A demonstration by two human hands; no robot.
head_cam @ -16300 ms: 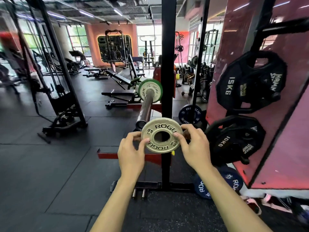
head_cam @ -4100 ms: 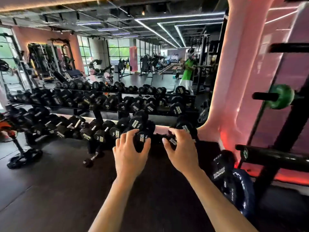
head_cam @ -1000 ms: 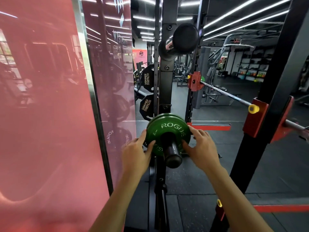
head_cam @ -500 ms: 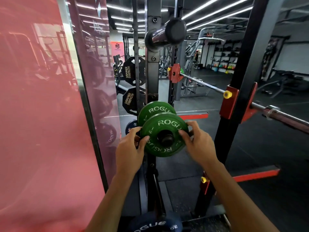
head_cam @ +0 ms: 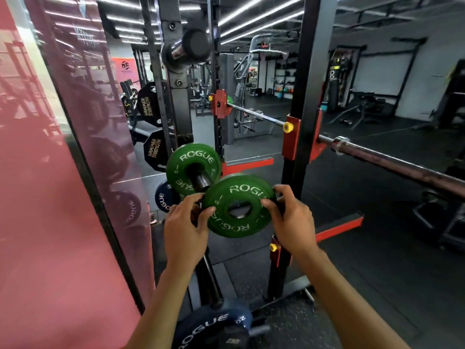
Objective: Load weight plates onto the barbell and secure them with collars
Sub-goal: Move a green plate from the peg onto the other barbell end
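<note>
Dark rubber gym floor (head_cam: 352,248), strip lights overhead, glossy pink mirror panel (head_cam: 50,197) on the left. Both hands are curled round the rim of a small green round ROGUE plate with white lettering (head_cam: 239,206): left hand (head_cam: 183,231) on the plate's left edge, right hand (head_cam: 293,222) on its right edge. It's clear of the black storage peg (head_cam: 202,181) on the black steel rack upright (head_cam: 176,96), where a second green plate (head_cam: 193,167) sits near the peg's root.

The long steel barbell (head_cam: 392,167) rests in the red hooks off to the right, sleeve end bare.

My take: keep the plate square to the sleeve, line the centre hole up first, then slide it flush to the shoulder. That coating looks smooth and matte, so grip the rim firmly.
</note>
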